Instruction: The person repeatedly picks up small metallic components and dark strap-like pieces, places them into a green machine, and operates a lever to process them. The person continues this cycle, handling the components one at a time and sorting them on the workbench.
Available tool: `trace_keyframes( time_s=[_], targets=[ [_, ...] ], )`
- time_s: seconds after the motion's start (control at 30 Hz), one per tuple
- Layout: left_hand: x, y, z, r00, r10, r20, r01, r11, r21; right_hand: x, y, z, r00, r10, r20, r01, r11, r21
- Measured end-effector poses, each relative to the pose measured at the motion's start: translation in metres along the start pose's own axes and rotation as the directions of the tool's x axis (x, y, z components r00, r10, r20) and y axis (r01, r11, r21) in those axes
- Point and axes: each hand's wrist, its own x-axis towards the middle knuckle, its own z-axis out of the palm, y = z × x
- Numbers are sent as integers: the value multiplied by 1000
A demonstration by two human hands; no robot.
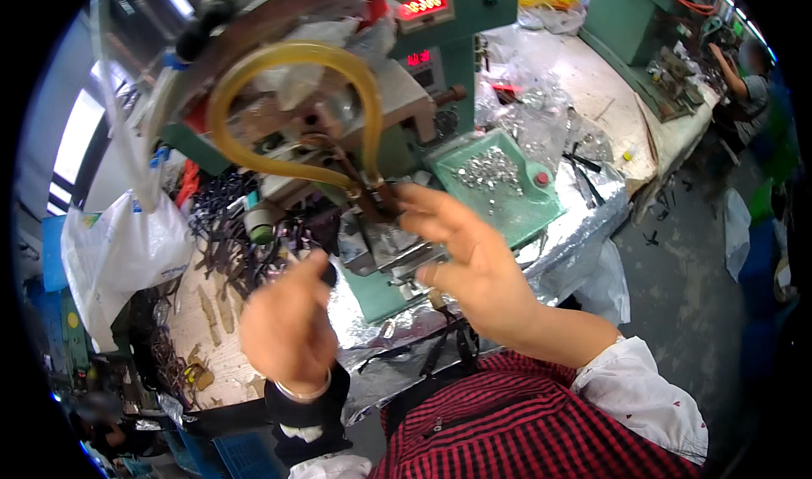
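As I look down from a distance through the head camera, two bare hands work before a green machine on a foil-covered bench. The left hand is at lower left, blurred and curled, near a heap of dark straps. The right hand extends from the right, thumb and fingers spread apart with nothing visible between them. Its fingertips are right beside a brown metal head, where both ends of a looped yellow tube meet. Just below that head, between the two hands, a metal fixture sits on a green base plate. To its right, a green tray holds many small silver pieces. Blur keeps me from telling whether the left hand grips anything, or whether the right fingertips touch the head. I judge the step in hand to be fine handling at the fixture; the next move seems to call for a light, exact pinch there, leaving the tube ends unbumped.
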Motion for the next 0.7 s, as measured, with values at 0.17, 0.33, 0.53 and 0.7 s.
trace_keyframes(
  time_s=[0.17, 0.33, 0.53, 0.7],
  targets=[
    [-21, 33, 37, 916, 387, 106, -354, 904, -242, 19, 14, -29, 969, -211, 128, 246, 828, -503],
    [-30, 24, 48, 907, 421, 21, -403, 882, -246, 48, 18, -97, 950, -193, -244, 72, 900, -429],
    [-35, 22, 58, 938, 345, -14, -327, 876, -354, 39, 51, -181, 796, -489, -357, 142, 724, -675],
    [-35, 20, 57, 943, 333, 13, -306, 880, -363, 11, 38, -152, 920, -336, -203, -26, 464, -886]
  ],
)
